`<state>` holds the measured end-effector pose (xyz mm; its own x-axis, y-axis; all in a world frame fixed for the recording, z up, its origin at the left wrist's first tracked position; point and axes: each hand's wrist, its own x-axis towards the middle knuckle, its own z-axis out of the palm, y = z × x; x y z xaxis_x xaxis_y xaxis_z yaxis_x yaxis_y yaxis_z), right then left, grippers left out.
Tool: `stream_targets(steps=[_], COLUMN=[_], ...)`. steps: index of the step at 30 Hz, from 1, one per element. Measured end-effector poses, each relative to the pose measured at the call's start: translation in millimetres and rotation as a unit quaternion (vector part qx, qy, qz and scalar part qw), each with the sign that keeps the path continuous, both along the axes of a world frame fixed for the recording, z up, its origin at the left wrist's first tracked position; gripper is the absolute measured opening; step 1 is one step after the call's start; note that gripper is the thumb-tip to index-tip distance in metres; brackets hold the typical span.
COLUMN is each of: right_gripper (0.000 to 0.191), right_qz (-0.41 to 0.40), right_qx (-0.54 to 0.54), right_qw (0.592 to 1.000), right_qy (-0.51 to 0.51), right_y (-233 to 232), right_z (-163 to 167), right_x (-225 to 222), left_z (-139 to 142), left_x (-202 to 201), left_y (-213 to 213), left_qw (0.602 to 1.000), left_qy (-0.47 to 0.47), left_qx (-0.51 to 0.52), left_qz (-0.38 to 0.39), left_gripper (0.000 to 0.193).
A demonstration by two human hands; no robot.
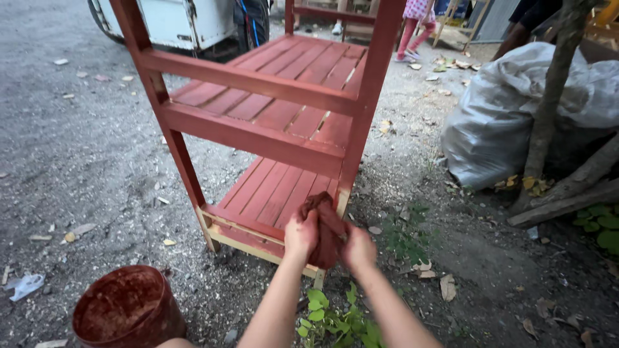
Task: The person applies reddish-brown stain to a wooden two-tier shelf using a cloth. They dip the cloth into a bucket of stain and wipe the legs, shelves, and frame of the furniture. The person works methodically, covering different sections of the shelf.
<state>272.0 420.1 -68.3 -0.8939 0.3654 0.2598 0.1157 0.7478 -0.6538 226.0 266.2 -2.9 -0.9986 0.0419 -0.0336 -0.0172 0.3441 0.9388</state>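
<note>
A slatted wooden shelf rack (pixel 258 138), stained red-brown, stands on gravel in front of me. Its lowest rail and the foot of its near right leg are still pale bare wood. Both my hands hold one stain-soaked brown rag (pixel 327 225) against the bottom of that leg. My left hand (pixel 301 234) grips the rag's left side. On the rag's right side my right hand (pixel 358 248) is closed around it. Both hands are smeared with the red stain.
A round bucket (pixel 127 309) coated in red-brown stain sits at the lower left. Green weeds (pixel 332 319) grow by my arms. A large grey plastic sack (pixel 509 109) leans on a tree trunk (pixel 551 96) at right. A vehicle and a person's legs are behind the rack.
</note>
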Motion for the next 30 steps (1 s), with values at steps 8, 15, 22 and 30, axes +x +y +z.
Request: stream_targets(steps=[8, 15, 22, 30], right_gripper=[0.034, 0.029, 0.028, 0.028], right_qz=[-0.055, -0.051, -0.074, -0.034], right_qx=[-0.201, -0.241, -0.205, -0.293], right_qw=[0.966, 0.941, 0.962, 0.926], right_qy=[0.151, 0.233, 0.164, 0.237], right_y=[43.0, 23.9, 20.9, 13.8], right_z=[87.7, 116.2, 93.8, 103.8], right_x=[3.1, 23.4, 46.7, 24.5], left_z=[115.6, 11.6, -47.6, 49.4], left_x=[38.1, 48.9, 66.6, 13.0], left_y=[25.9, 50.5, 14.6, 49.0], left_qw=[0.88, 0.893, 0.983, 0.834], left_qy=[0.437, 0.441, 0.169, 0.533], left_qx=[0.128, 0.015, -0.052, 0.029], left_qz=[0.138, 0.089, 0.049, 0.137], left_gripper=[0.038, 0.031, 0.053, 0.028])
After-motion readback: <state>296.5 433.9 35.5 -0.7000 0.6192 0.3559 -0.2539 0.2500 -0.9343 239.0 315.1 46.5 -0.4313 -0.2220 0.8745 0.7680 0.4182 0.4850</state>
